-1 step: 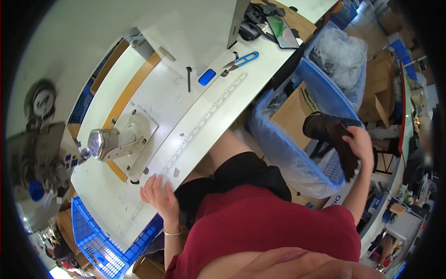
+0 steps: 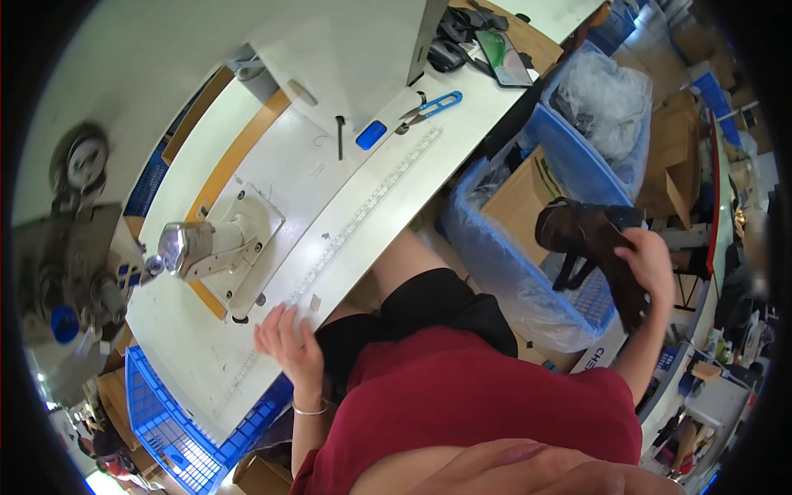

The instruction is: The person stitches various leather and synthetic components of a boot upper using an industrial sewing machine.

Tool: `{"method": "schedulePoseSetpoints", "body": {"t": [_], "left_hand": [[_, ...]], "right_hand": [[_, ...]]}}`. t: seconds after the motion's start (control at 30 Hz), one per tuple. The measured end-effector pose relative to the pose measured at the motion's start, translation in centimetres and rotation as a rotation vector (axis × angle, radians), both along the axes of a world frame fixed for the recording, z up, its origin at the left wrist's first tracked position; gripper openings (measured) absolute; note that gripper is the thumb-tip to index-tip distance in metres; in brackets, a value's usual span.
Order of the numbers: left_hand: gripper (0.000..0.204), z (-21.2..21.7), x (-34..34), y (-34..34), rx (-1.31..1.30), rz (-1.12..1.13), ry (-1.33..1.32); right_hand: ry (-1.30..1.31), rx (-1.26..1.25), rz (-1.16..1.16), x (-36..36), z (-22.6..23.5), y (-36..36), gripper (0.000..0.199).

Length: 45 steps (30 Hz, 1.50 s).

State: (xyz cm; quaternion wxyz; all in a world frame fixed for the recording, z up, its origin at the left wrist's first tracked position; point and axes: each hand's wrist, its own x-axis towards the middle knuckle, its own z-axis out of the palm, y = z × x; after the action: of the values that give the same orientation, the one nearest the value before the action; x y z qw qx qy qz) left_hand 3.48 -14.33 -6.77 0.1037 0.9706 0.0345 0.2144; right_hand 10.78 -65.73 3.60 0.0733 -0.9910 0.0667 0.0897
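Over the right-hand bin, my right hand grips a dark brown boot upper by its side. The piece hangs at a slant, and a black strap dangles beneath it. My left hand is empty, its fingers spread, at the front edge of the white sewing table. Just beyond that hand stands the post-type sewing machine arm with its shiny metal head. A clear ruler runs along the table's near edge.
Blue thread snips, a blue oval piece and a phone lie farther along the table. A plastic-lined blue bin holding cardboard stands at the right. Below the table's left end sits a blue crate.
The boot upper and my right hand have shifted slightly right and down, and the black strap shows more clearly. My left hand has moved a little to the right.
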Motion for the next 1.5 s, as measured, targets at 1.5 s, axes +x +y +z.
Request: {"method": "schedulePoseSetpoints", "body": {"t": [1.5], "left_hand": [[0.026, 5.4, 3.1, 14.3, -1.231, -0.083, 0.845]], "right_hand": [[0.037, -0.01, 1.849, 3.3, 7.6, 49.6, 0.015]]}}
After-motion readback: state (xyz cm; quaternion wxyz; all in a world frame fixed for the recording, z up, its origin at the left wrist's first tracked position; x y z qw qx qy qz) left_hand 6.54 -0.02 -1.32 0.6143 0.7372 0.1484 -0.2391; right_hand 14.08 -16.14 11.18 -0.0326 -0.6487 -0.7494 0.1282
